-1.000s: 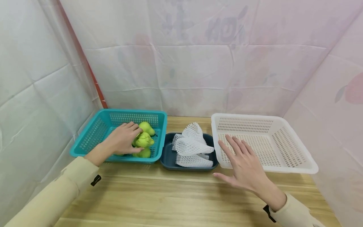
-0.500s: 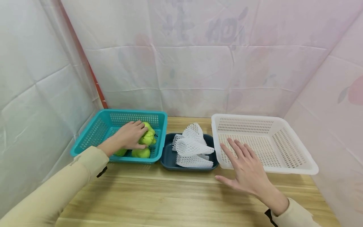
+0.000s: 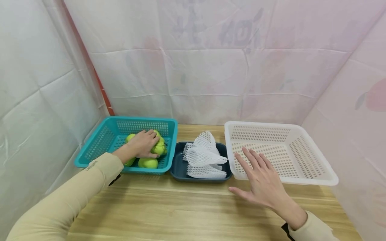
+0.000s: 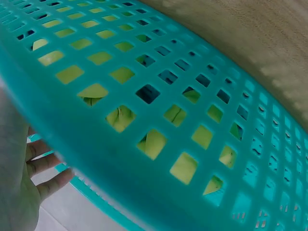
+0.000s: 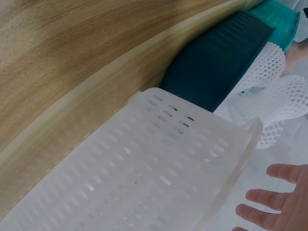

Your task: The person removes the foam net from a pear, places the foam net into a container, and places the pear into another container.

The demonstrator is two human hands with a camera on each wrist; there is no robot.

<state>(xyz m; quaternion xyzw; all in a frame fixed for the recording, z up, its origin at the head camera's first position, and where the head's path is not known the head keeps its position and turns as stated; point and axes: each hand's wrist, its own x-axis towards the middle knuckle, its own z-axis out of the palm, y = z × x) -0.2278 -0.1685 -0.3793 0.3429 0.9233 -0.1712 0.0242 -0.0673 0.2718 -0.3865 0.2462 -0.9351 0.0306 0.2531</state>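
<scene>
My left hand reaches into the teal basket at the left, its fingers and thumb spread against a green pear. Another pear lies below the thumb, and more green fruit shows around the hand. The palm hides part of the pile. In the left wrist view the fingers stretch past the rim, while yellow-green fruit shows through the basket's holes. My right hand hovers, fingers spread, by the front left corner of the white basket and holds nothing.
Between the baskets stands a dark blue tray with several white foam net sleeves, one reaching to the white basket's rim. The wooden table runs along the front. White printed sheets hang behind and at both sides.
My left hand has moved to the right inside the teal basket, and the pear by its fingers has shifted right too. Fruit behind the wrist has come into sight. The right hand stays nearly still.
</scene>
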